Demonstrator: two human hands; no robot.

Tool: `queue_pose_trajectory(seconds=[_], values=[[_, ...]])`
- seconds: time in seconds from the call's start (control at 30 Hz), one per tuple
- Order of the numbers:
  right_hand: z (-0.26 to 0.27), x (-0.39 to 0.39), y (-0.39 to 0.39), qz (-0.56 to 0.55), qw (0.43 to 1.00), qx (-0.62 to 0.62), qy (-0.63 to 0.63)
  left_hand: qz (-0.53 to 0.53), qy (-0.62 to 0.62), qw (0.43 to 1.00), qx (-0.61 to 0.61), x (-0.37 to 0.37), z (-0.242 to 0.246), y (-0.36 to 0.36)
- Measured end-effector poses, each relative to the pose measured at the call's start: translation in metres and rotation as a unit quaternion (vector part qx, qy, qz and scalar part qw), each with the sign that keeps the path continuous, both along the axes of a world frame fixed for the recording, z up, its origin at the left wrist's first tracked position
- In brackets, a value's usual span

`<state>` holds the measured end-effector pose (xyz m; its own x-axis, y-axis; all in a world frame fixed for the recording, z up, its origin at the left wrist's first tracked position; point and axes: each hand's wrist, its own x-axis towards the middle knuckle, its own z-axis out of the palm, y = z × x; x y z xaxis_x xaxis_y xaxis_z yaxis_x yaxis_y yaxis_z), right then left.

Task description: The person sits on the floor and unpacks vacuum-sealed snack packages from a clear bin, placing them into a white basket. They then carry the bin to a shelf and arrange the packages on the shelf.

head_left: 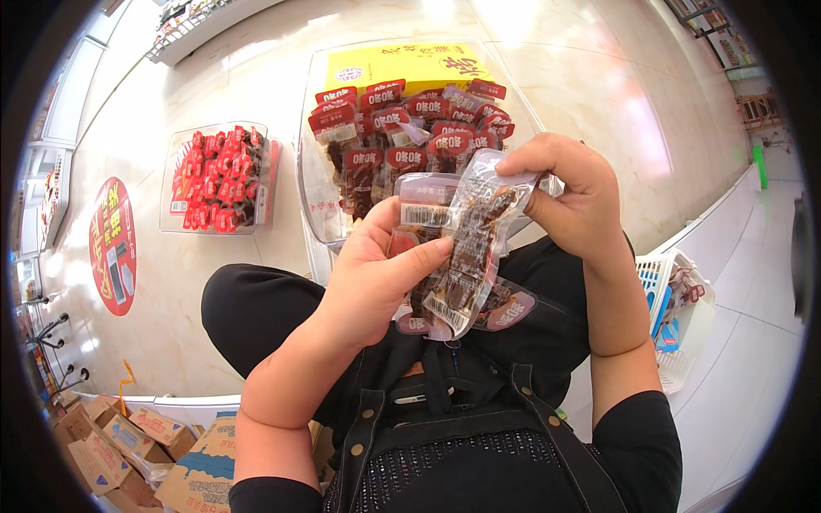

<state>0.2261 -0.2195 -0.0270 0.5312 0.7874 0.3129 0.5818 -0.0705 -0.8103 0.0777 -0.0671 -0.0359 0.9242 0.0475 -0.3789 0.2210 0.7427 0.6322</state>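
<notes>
My left hand [369,276] grips several clear vacuum-sealed snack packets with dark brown contents, its thumb pressing on the front one. That front packet [471,250] is tilted with its printed back towards me. My right hand [574,192] pinches its upper end between thumb and fingers. Behind it, another packet [423,215] shows a barcode. A packet with a rounded pinkish end [513,314] sticks out below, over my lap. Just beyond my hands stands a clear plastic bin [301,167] holding many red-topped packets [385,122] upright, with a yellow printed box panel [397,67] at its back.
A smaller clear container [168,221] of red-wrapped packets [224,179] stands on the tiled floor to the left. At right is a white plastic basket [683,369] with packets inside. Cardboard boxes [199,468] sit at lower left, and shelves [211,25] line the far side.
</notes>
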Motion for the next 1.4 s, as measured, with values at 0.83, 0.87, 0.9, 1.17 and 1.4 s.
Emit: queue_pose_trajectory(seconds=[0.83, 0.87, 0.9, 1.17, 1.4], values=[[0.001, -0.017, 0.004, 0.033, 0.994, -0.083, -0.067, 0.022, 0.008, 1.0, -0.008, -0.008, 0.002, -0.004], [0.001, -0.018, 0.005, 0.034, 0.994, -0.079, -0.067, 0.02, 0.007, 1.0, -0.009, -0.008, 0.002, -0.004], [0.001, -0.018, 0.005, 0.033, 0.994, -0.078, -0.07, 0.019, 0.005, 1.0, -0.01, -0.008, 0.003, -0.004], [0.004, -0.019, 0.006, 0.019, 0.995, -0.073, -0.068, 0.018, 0.005, 1.0, -0.008, -0.009, 0.005, -0.004], [0.002, -0.02, 0.005, 0.021, 0.996, -0.073, -0.056, 0.028, -0.008, 1.0, -0.004, -0.009, 0.005, -0.004]])
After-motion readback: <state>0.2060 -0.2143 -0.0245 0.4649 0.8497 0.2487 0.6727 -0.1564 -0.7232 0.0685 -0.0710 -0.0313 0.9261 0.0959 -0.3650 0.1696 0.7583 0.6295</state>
